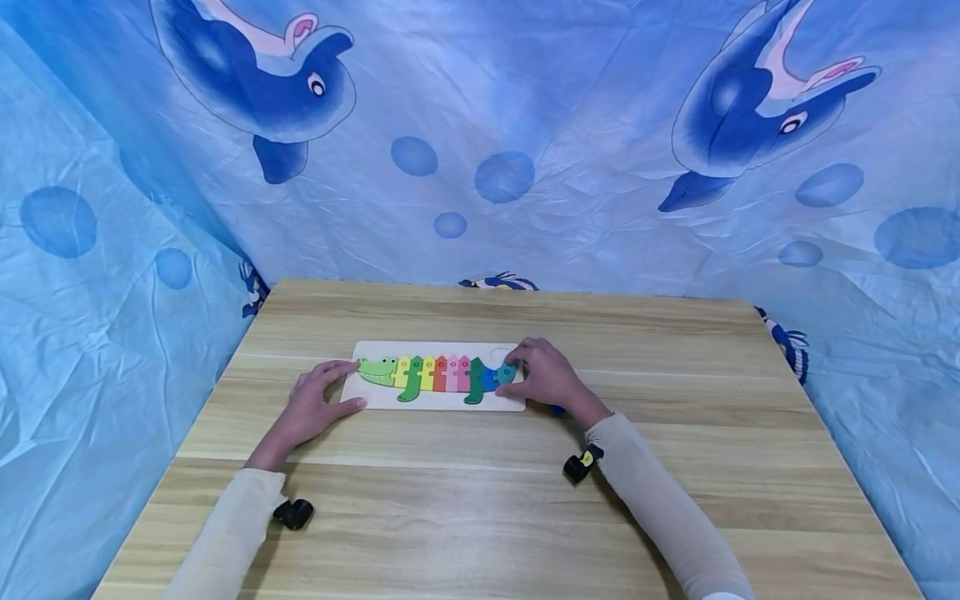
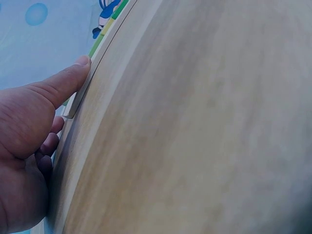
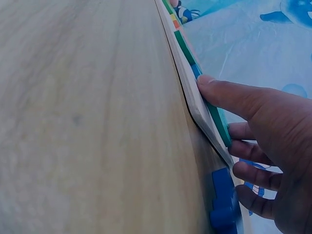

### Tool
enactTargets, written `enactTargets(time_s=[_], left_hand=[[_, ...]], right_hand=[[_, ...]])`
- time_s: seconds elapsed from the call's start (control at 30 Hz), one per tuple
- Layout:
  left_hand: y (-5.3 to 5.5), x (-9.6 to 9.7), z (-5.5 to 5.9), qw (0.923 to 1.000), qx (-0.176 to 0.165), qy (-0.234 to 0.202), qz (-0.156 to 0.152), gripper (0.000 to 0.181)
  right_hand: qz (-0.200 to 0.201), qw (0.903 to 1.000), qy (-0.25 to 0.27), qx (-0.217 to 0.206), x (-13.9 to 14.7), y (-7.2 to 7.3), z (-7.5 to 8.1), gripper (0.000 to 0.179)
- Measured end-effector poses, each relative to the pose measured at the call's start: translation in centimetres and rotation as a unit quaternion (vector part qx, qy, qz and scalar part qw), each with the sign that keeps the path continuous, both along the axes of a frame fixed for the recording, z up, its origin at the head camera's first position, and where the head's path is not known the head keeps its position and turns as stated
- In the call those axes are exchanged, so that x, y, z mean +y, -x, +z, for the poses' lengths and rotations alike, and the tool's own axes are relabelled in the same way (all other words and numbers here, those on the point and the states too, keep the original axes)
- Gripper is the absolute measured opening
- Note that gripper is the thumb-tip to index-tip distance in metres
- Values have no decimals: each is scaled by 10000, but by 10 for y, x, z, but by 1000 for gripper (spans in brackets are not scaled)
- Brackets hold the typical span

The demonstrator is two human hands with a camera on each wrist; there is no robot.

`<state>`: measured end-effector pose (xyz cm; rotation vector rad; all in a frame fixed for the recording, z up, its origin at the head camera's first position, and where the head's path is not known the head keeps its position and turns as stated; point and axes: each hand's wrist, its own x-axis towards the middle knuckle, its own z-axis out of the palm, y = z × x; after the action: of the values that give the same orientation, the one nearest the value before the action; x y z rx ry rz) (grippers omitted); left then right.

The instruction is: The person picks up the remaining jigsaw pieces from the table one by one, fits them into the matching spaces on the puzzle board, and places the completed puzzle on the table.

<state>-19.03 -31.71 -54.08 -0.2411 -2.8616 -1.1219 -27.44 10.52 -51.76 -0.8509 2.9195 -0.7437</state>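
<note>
A crocodile puzzle board (image 1: 431, 403) lies flat on the table, holding a row of coloured pieces with a green head at its left end. My right hand (image 1: 551, 377) pinches the teal tail piece (image 1: 507, 372) at the board's right end, thumb on the near side and index finger on the far side. In the right wrist view this tail piece (image 3: 219, 124) sits raised along the board's edge. My left hand (image 1: 315, 404) rests thumb and index fingertips on the board's left end, beside the green crocodile head (image 1: 377, 371). Its other fingers are partly hidden.
A loose blue piece (image 3: 223, 202) lies on the wooden table (image 1: 450, 492) just right of the board, mostly under the right hand in the head view. A blue cloth with printed dolphins (image 1: 450, 83) hangs around the table's back and sides.
</note>
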Motion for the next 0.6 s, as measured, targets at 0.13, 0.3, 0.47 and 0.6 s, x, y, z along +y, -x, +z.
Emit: enactTargets(time_s=[0.13,0.3,0.47,0.6], left_hand=[[0,0,0,10000,-8,-4,1,73],[0,2,1,10000,13,-8,-11,73],[0,2,2,10000,11,-6,-11,73],[-1,2,2,10000,-2,1,6,73]], right_hand=[[-15,10000,-26,-11,0,0,1,56],[15,10000,25,28,4,0,0,56],[203,9990,352,173,12,-1,1,59],[584,9928,1004,287,21,-3,2,59]])
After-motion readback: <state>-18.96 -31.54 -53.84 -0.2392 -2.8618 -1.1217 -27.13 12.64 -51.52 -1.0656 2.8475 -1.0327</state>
